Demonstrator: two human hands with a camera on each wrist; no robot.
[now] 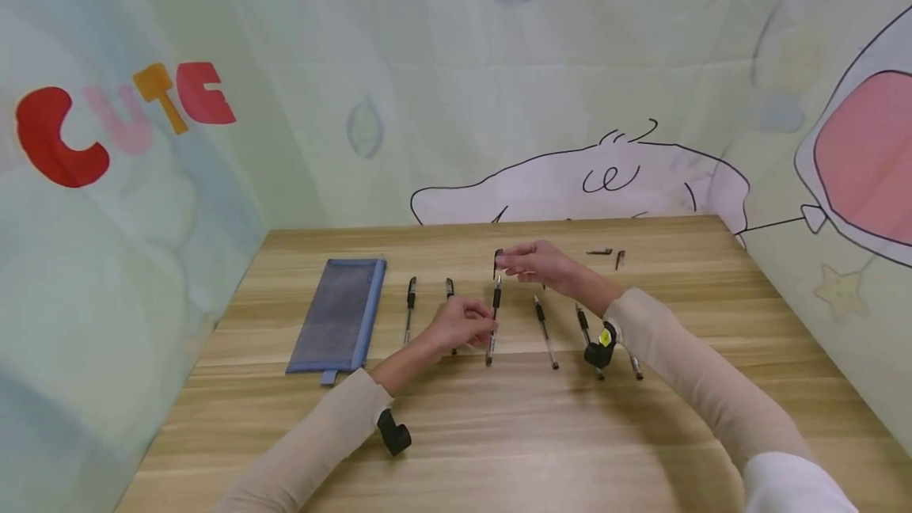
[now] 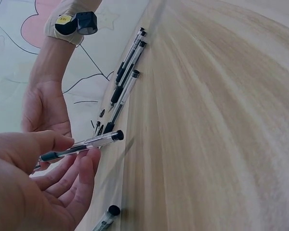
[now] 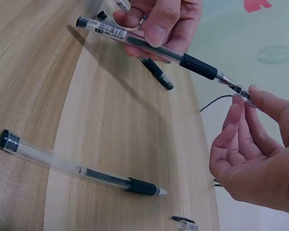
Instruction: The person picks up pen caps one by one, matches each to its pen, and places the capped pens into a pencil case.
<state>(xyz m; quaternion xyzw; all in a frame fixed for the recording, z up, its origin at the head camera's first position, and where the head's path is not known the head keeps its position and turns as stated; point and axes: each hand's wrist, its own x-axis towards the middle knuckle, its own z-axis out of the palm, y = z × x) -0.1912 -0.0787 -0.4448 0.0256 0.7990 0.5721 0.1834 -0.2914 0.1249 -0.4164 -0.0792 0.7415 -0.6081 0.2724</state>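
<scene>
My left hand (image 1: 463,323) pinches the clear barrel of a black gel pen (image 3: 159,48) between thumb and fingers. The pen's tip points away from me. Beyond it, my right hand (image 1: 545,266) pinches a small clear pen cap (image 3: 243,93) with a dark clip, right at the pen's tip. Whether the tip sits inside the cap or just touches its mouth, I cannot tell. To the right lies an uncapped pen (image 1: 546,331). Two capped pens, one farther left (image 1: 411,303) and one (image 1: 450,289) partly behind my left hand, lie on the other side.
A blue mesh zip pouch (image 1: 335,315) lies flat at the left of the wooden table (image 1: 456,434). Other uncapped pens (image 1: 584,324) lie under my right forearm. Two loose caps, one lying sideways (image 1: 600,252) and one slanted (image 1: 620,259), are near the back edge. Printed cloth walls surround the table.
</scene>
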